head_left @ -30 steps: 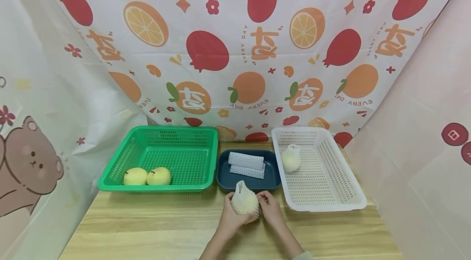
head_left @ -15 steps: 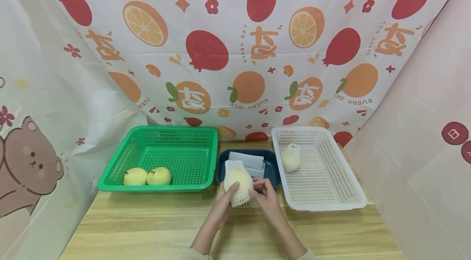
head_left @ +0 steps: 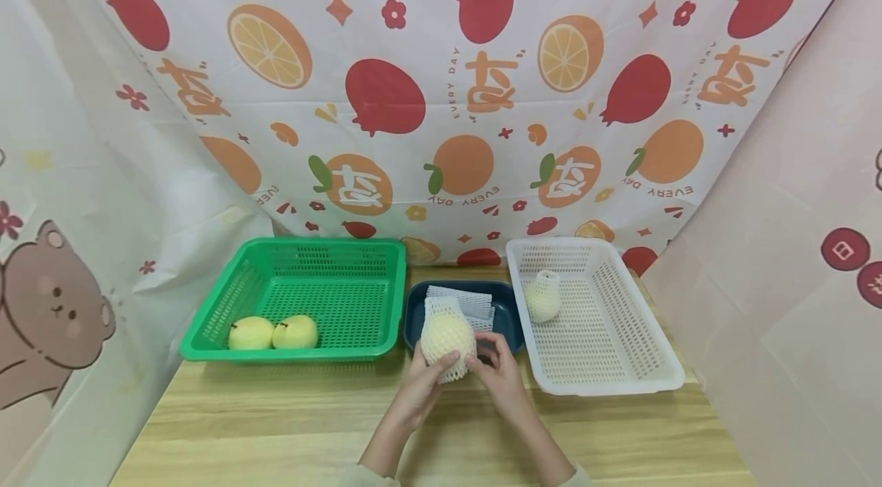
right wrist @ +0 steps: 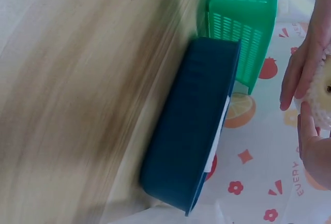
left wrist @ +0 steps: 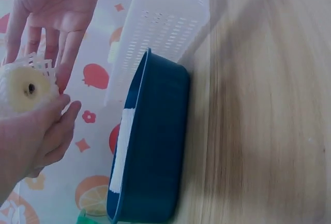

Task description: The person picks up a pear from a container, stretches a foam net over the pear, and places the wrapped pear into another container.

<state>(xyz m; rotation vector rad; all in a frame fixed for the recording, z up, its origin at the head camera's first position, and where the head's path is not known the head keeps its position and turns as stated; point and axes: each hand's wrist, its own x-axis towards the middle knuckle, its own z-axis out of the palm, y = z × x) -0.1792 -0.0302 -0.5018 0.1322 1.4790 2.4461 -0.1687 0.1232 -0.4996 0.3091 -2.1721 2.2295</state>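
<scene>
One pear (left wrist: 44,87), wrapped in a net (head_left: 439,307), is held raised near the blue tray (left wrist: 155,146): the left hand (head_left: 419,387) grips it, thumb across the front, and the right hand (head_left: 501,372) seems to pinch the net's lower edge. One end of the fruit shows bare at that opening, so a slack left grip could let it slip out and bruise; a hard right-hand tug might tear the mesh.

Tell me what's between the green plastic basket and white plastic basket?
The head view shows a dark blue rectangular tray holding white mesh sleeves, partly hidden behind a net-wrapped yellow fruit.
</scene>
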